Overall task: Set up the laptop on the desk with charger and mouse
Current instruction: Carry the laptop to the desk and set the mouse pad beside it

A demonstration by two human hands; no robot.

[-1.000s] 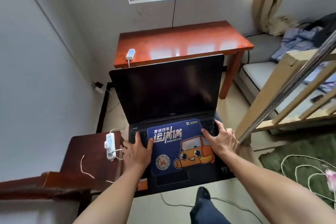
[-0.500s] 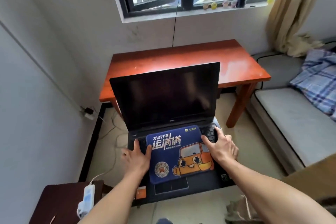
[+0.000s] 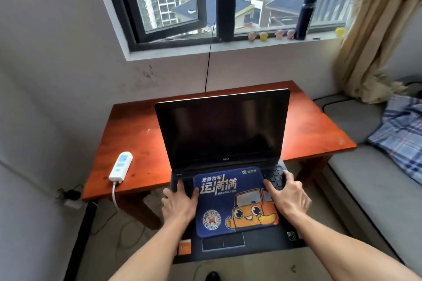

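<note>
I carry an open black laptop (image 3: 222,130) in the air, its screen dark and upright over the near edge of the red-brown wooden desk (image 3: 127,134). A blue mouse pad (image 3: 233,198) with an orange cartoon car lies on its keyboard. My left hand (image 3: 179,204) grips the laptop's left side, thumb on the pad's edge. My right hand (image 3: 286,196) grips the right side, fingers spread over the keys. A white power strip (image 3: 120,166) lies on the desk's left front corner. No mouse or charger shows.
A window with a black bottle (image 3: 304,17) and small figurines on its sill is behind the desk. A grey sofa (image 3: 374,189) with a plaid cloth (image 3: 404,137) stands at right. The strip's white cord (image 3: 115,198) drops to a wall socket at left.
I have walked toward the desk with the laptop held in both hands. The desk and window are much nearer; the dark side table has dropped out of view.
</note>
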